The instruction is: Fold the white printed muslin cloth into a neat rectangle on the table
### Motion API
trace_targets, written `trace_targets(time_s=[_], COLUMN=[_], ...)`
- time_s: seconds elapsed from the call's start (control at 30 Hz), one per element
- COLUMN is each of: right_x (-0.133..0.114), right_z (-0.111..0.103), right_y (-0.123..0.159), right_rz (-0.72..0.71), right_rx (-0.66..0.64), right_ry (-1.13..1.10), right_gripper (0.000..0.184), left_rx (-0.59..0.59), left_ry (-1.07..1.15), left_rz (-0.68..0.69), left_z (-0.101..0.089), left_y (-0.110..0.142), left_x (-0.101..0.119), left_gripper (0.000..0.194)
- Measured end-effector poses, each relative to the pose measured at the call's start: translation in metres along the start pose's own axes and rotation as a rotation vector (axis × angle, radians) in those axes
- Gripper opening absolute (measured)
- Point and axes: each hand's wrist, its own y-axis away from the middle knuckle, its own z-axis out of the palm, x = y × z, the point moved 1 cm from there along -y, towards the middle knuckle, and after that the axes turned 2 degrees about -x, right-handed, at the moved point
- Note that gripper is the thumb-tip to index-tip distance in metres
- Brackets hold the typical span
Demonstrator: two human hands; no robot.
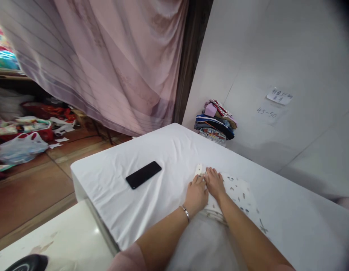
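Observation:
A white garment or cloth (243,195) with small dark and coloured motifs lies partly folded on the white-covered table, close in front of me. My left hand (197,192) rests on its left edge, fingers stretched forward over the fabric; a bracelet circles that wrist. Right beside it, almost touching, my right hand (215,182) presses flat on the cloth with fingers slightly apart. A narrow end of the fabric pokes out beyond my fingertips. Layers of the fold show below my hands, and my forearms hide part of the cloth.
A black phone (144,174) lies left on the table cover (112,180). A stack of folded clothes (215,122) stands by the wall at the far edge. Handwritten paper notes (279,96) are on the wall. A pink curtain (129,67) hangs behind; plastic bags (23,146) lie on the floor.

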Motion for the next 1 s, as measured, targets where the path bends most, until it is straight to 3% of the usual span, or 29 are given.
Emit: trace_targets(time_s=[0.1, 0.2, 0.3, 0.37, 0.6, 0.83, 1.0], right_x=[-0.002, 0.002, 0.003, 0.003, 0.005, 0.012, 0.010], right_z=[0.010, 0.010, 0.008, 0.008, 0.011, 0.016, 0.003], right_y=[0.004, 0.005, 0.004, 0.004, 0.005, 0.003, 0.000], right_rz=[-0.026, -0.004, 0.003, -0.004, -0.026, -0.106, -0.106], right_rx=[0.003, -0.009, 0.008, 0.033, 0.114, 0.274, 0.226], right_ry=[-0.004, -0.049, -0.081, -0.098, -0.175, -0.292, -0.408], right_gripper=[0.049, 0.049, 0.048, 0.047, 0.044, 0.039, 0.035], left_rx=[0.035, 0.075, 0.042, 0.011, -0.017, 0.113, 0.182], left_ry=[0.128, 0.225, 0.275, 0.291, 0.355, 0.474, 0.495], left_rz=[-0.071, -0.234, -0.419, -0.470, -0.504, -0.455, -0.447], left_z=[-0.005, -0.012, -0.016, -0.016, -0.004, 0.010, 0.006], left_y=[-0.012, -0.032, -0.053, -0.066, -0.093, -0.081, -0.079], left_x=[-0.009, -0.022, -0.035, -0.041, -0.047, -0.049, -0.056], left_gripper=[0.031, 0.026, 0.026, 0.028, 0.022, 0.026, 0.023])
